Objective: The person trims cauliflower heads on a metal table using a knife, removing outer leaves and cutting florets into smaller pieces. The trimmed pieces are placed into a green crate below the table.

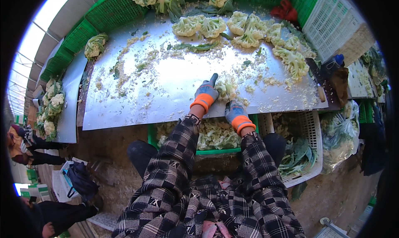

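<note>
A cut piece of cauliflower (227, 87) rests on the metal-sheeted table (131, 113) near its front edge. My left hand (206, 92), in a grey-blue glove with an orange cuff, holds this piece from the left, its dark-tipped index finger stretched forward. On the near side, my right hand (237, 112) is curled at the table edge in a matching glove, close against the piece. Whatever its fingers hold is hidden. Beneath the table edge, a green crate (202, 151) full of cut florets (218, 136) stands between my knees.
Halved cauliflower heads (212, 27) line the table's far side, before green crates (113, 11). At the right lie a wooden-handled knife (321, 93) and a blue-capped bottle (335, 61). A white basket (319, 157) holds leaves beside a plastic bag (339, 138). People (62, 216) are at left.
</note>
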Demonstrator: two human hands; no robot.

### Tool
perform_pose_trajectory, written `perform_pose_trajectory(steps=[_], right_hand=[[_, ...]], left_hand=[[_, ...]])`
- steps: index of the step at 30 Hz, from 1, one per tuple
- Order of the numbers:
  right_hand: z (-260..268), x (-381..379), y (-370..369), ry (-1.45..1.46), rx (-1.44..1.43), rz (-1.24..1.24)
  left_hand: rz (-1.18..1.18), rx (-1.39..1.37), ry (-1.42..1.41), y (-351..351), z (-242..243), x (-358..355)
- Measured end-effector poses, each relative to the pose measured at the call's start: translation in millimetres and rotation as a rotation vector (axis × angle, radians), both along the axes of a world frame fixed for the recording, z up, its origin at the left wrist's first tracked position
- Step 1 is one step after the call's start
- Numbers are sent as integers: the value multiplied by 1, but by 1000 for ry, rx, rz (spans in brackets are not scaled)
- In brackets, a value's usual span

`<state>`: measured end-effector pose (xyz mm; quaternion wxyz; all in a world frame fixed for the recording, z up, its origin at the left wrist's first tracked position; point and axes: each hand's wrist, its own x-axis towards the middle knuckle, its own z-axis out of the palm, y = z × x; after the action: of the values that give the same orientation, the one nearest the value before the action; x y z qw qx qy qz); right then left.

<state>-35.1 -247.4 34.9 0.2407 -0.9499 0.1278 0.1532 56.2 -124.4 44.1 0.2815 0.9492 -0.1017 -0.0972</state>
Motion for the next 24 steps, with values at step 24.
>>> perform_pose_trajectory(steps=[24], right_hand=[[-77, -23, -42, -479, 642, -135]], left_hand=[[421, -95, 65, 10, -11, -41]])
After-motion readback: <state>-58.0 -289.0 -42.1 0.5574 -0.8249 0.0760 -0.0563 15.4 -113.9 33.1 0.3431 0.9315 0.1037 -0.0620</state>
